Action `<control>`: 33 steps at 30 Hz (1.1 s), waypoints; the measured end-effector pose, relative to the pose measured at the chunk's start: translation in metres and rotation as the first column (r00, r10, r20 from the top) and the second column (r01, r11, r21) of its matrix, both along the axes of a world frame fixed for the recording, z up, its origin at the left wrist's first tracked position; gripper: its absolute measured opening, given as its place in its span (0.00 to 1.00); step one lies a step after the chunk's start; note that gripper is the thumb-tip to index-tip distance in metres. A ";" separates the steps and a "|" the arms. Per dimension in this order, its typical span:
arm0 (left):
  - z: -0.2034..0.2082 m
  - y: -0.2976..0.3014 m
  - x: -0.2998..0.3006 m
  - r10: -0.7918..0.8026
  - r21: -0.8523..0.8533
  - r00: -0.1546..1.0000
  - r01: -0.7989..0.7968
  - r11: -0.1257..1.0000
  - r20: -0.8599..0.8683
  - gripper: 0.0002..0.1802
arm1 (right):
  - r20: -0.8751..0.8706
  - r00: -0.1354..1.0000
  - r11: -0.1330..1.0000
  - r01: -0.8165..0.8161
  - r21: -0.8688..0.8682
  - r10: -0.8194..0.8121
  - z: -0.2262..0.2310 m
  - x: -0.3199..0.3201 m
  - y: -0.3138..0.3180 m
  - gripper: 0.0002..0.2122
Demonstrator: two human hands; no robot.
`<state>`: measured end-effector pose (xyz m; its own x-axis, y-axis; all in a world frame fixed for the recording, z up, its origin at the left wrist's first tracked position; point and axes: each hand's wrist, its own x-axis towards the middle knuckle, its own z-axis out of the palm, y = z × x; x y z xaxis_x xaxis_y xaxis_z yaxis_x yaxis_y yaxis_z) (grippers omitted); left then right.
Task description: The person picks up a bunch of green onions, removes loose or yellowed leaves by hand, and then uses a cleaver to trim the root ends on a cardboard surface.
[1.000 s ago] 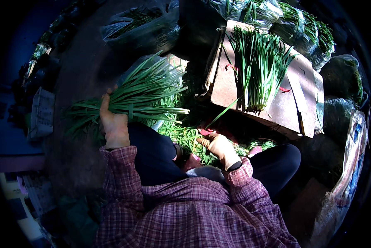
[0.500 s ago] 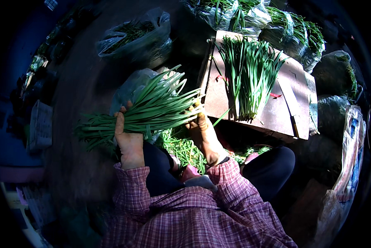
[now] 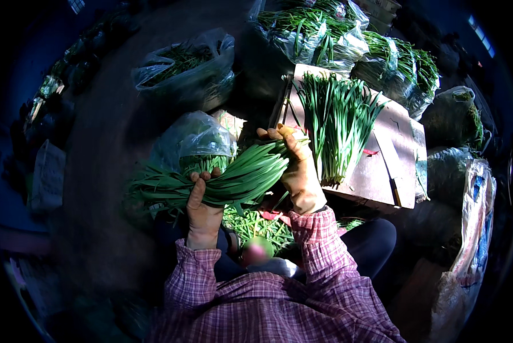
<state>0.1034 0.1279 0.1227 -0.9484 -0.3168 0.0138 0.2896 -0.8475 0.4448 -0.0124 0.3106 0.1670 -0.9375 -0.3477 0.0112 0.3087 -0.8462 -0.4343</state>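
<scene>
A thick bunch of long, flat-leaved garlic chives point(image 3: 245, 174) lies across in front of me, held at two places. My left hand point(image 3: 204, 220) is closed round its lower left part, and loose leaves trail out beyond that hand. Around the other end, at the right, the fingers of my right hand point(image 3: 301, 177) are wrapped. A second bunch of chives point(image 3: 342, 128) rests on a tilted pale board point(image 3: 359, 191) to the right. Beside that bunch lies a knife point(image 3: 388, 163) with a dark handle, along with a bit of red tie.
Cut leaves point(image 3: 253, 228) litter the ground between my legs. A clear plastic bag point(image 3: 202, 134) sits behind the held bunch, and a larger bag of greens point(image 3: 188, 66) stands farther back. Wrapped bundles of greens point(image 3: 313, 34) border the board's far side. A woven sack point(image 3: 470, 223) stands at right.
The bunch has been drawn together and bends into a curve at its right end. My right hand has moved up and right; my left hand has shifted right and slightly lower.
</scene>
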 end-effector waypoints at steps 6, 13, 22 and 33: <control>-0.002 -0.024 0.006 -0.327 -0.256 0.752 0.543 0.800 0.573 0.33 | -0.119 0.981 0.942 0.183 0.280 -0.155 0.055 -0.035 -0.018 0.06; 0.071 -0.089 0.043 -0.076 -0.709 0.829 0.517 0.480 0.554 0.26 | -0.484 0.863 0.778 0.402 0.482 -0.146 0.082 -0.065 -0.025 0.06; 0.053 -0.031 0.067 -0.696 -0.284 0.700 0.708 0.647 0.160 0.39 | -0.958 -0.126 0.833 0.531 0.155 0.259 0.121 0.020 -0.065 0.15; 0.045 0.027 0.063 -0.671 0.265 0.724 0.624 0.735 0.159 0.35 | -0.664 -0.436 0.794 0.323 0.515 0.607 0.041 0.116 -0.029 0.19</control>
<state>0.1661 0.1548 0.1677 -0.8881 0.4025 -0.2220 -0.4503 -0.8587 0.2447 0.1033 0.2816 0.2076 0.3061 -0.8456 0.4374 -0.7725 -0.4891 -0.4049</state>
